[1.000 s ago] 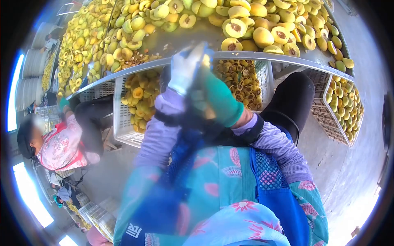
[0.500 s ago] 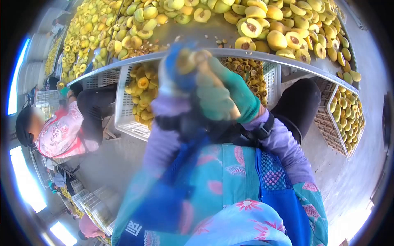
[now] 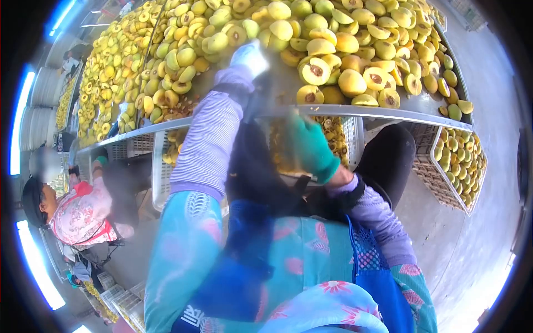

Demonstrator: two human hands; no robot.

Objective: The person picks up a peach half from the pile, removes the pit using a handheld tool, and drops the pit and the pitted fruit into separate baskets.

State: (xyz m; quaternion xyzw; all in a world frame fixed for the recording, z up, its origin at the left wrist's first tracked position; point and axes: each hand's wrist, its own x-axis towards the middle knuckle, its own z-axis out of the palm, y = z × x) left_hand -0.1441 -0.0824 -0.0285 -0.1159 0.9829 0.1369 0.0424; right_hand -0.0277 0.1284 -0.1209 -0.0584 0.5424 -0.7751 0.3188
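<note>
My left hand [image 3: 250, 59], in a white glove and blurred, reaches over the metal table [image 3: 286, 83] to the near edge of a heap of halved yellow-green stone fruit [image 3: 315, 71], which look like peaches. Its fingers are too smeared to read. My right hand [image 3: 317, 149], in a green glove, is lower, just on my side of the table's rim, above a crate of fruit pieces. The fingers look curled, but motion blur hides what is in them. Some fruit halves [image 3: 388, 99] show brown stones or stone hollows.
Below the table edge, a white crate [image 3: 161, 180] holds fruit pieces. A brown slatted crate [image 3: 425, 166] full of fruit halves stands to the right of my knee. At the left, another person [image 3: 83, 213] sits at the table. Small scraps [image 3: 177, 111] lie near the rim.
My hands were together above the rim, the right holding a pale, stick-like thing. Now they are apart: the left has gone forward to the fruit, the right has dropped lower.
</note>
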